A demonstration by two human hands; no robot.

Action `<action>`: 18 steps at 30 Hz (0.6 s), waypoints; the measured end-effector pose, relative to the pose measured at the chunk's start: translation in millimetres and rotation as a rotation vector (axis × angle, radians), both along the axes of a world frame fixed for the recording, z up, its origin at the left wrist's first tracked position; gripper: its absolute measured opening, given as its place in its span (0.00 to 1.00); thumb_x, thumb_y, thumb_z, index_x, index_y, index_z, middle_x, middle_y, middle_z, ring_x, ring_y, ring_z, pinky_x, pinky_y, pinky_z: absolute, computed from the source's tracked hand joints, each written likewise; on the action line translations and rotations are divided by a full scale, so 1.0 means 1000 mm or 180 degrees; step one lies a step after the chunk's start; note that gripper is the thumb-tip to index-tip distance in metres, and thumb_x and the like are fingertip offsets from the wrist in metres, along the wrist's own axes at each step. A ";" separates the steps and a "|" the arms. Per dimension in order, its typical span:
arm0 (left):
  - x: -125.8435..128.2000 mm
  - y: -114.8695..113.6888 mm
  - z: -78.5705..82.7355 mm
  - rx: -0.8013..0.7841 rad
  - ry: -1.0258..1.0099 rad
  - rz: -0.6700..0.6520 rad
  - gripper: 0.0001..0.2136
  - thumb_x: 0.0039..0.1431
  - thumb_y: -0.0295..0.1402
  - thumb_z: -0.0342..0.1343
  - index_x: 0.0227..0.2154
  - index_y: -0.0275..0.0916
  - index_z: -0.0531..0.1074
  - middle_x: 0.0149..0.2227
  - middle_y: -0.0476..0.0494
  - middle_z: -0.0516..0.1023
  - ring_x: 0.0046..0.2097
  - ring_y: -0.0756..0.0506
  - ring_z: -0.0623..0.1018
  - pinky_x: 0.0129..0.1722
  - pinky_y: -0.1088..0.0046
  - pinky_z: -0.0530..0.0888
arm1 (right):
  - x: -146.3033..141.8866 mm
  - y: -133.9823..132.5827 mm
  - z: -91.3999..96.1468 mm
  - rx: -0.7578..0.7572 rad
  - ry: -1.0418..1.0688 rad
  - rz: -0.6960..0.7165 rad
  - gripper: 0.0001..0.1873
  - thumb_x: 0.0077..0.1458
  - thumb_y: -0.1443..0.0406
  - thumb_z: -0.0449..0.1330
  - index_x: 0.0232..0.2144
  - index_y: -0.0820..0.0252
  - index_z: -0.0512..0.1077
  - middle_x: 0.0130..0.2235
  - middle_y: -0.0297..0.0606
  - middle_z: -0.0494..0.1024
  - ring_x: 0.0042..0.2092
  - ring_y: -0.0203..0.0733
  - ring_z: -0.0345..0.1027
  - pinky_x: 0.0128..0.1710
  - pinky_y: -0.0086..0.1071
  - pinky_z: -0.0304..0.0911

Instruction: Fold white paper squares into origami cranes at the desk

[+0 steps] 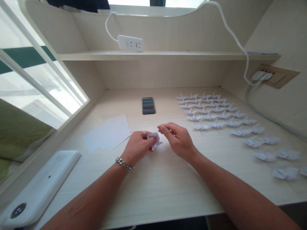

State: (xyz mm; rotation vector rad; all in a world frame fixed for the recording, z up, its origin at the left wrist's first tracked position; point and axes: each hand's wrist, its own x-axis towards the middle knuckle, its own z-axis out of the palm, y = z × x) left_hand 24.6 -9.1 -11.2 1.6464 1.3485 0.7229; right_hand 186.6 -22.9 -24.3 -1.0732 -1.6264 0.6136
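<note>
My left hand (138, 147), with a ring and a metal bracelet on the wrist, is closed on a small folded piece of white paper (153, 140) just above the desk (153, 182). My right hand (176, 138) hovers just right of the paper, its fingers curled with thumb and forefinger pinched near the paper's top edge. Whether it touches the paper is unclear. A stack of flat white paper sheets (106, 133) lies left of my left hand.
Several folded white paper cranes (216, 115) stand in rows at the right. A dark blurred box (148, 105) sits behind my hands. A white device (35, 190) lies at the front left. A power strip (130, 42) rests on the shelf, its cable running to a wall socket (266, 76).
</note>
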 end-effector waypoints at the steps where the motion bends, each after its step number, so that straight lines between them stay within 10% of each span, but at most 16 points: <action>1: 0.000 0.000 0.000 0.0006 -0.0041 0.0006 0.10 0.49 0.33 0.54 0.16 0.37 0.71 0.16 0.51 0.70 0.22 0.51 0.68 0.23 0.76 0.62 | 0.000 0.000 0.000 -0.0036 0.0065 -0.0006 0.10 0.58 0.61 0.57 0.36 0.59 0.77 0.37 0.39 0.79 0.40 0.40 0.72 0.38 0.32 0.67; 18: 0.004 -0.003 0.005 0.0079 -0.0823 0.0499 0.12 0.49 0.36 0.59 0.32 0.33 0.80 0.26 0.44 0.79 0.27 0.49 0.74 0.26 0.75 0.70 | -0.002 0.004 -0.004 -0.0395 0.0288 0.0010 0.10 0.53 0.60 0.62 0.36 0.59 0.77 0.39 0.41 0.80 0.39 0.42 0.74 0.37 0.33 0.70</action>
